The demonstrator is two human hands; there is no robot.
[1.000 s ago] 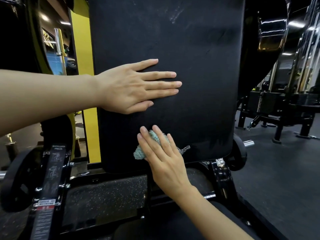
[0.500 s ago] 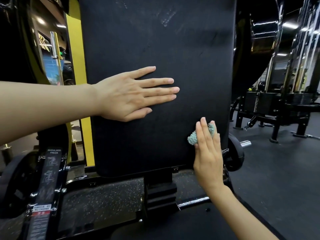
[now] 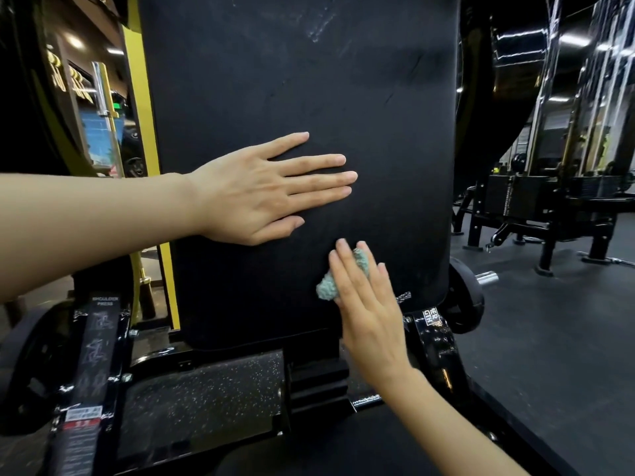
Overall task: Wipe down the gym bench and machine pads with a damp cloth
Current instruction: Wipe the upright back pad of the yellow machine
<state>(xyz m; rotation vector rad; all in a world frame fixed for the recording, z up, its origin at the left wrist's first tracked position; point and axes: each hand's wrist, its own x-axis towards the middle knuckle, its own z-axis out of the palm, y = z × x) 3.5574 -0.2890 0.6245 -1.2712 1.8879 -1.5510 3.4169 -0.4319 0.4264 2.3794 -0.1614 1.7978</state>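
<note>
Right hand [image 3: 371,310] fingers [image 3: 343,269] straight, pressing cloth [image 3: 328,286] on back pad [image 3: 309,80]; left hand [image 3: 254,194] flat. I fear ungripped cloth slipping out.

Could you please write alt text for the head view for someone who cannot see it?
A person's right hand presses a teal cloth against the lower part of the black back pad of a shoulder press machine, while the left hand rests flat on the pad above it. Other gym machines stand at right.
</note>
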